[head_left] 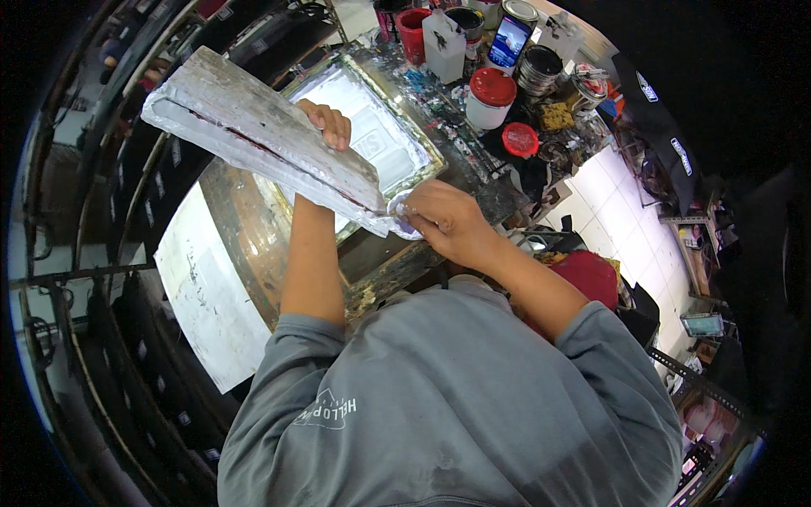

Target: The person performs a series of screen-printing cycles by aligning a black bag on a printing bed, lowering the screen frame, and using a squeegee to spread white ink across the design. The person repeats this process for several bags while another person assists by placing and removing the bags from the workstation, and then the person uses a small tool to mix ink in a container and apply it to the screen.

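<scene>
Raised above the table, a long wooden squeegee (253,127) slants from upper left down to the middle, smeared grey-white, with a dark reddish line along its side. My left hand (325,125) is closed around it, fingers curled over its far edge. At its lower right end my right hand (448,221) is pinched together. By those fingertips is a whitish, partly purple thing (408,224) that I cannot make out. Beneath the squeegee lies a printing screen (397,106), its inside coated white, partly hidden by the squeegee and my left arm.
At the back stand a white tub with a red lid (492,97), a white jug (443,46), a phone (509,42), several paint cans (541,69) and a yellow sponge (556,117). A separate red lid (519,139) lies nearer. Dark racks (110,338) line the left.
</scene>
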Available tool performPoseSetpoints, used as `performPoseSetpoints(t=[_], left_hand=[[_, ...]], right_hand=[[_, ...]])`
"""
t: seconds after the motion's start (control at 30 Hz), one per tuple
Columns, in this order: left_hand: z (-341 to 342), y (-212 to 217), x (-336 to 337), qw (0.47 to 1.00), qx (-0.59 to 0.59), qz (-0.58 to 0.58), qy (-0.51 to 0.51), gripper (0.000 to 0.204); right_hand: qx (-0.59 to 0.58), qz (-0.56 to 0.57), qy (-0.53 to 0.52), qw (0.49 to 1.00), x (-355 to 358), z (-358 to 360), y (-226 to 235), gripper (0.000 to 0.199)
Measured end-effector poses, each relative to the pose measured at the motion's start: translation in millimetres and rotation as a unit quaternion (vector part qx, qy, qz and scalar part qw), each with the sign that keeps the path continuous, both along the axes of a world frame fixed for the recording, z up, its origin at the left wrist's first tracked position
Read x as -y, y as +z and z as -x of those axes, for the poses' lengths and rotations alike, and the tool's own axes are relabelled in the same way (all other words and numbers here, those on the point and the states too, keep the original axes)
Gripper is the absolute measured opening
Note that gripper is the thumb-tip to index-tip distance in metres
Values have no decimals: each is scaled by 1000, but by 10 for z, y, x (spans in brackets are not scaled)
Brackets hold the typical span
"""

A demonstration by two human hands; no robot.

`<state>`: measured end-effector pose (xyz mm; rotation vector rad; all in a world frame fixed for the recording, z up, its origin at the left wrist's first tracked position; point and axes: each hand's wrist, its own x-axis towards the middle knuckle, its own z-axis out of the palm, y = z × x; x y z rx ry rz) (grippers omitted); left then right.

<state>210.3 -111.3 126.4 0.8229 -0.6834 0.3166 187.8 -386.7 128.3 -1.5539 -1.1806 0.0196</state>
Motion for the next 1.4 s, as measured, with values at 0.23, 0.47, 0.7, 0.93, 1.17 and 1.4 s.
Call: performPoseSetpoints(t=[0.23, 0.47, 0.7, 0.93, 1.17, 1.4], left_hand=[[-157, -367, -161, 996, -31, 22, 84, 40], [-78, -383, -444, 995, -36, 46, 77, 40], [27, -233, -358, 998, 14, 24, 61, 39], [68, -141, -295, 998, 3, 26, 58, 36], [126, -27, -198, 998, 6, 9, 69, 36], [148, -37, -156, 998, 4, 5, 56, 34]], right_hand=[[-133, 56, 54, 988, 103, -336, -262, 13], [-116, 114, -53, 985, 294, -216, -788, 12], [238, 140, 23, 961, 416, -42, -1089, 30], [272, 156, 129, 941, 571, -310, -1236, 25], [-106, 87, -63, 989, 333, 2, -267, 15], [-349, 124, -118, 921, -31, 204, -226, 12]])
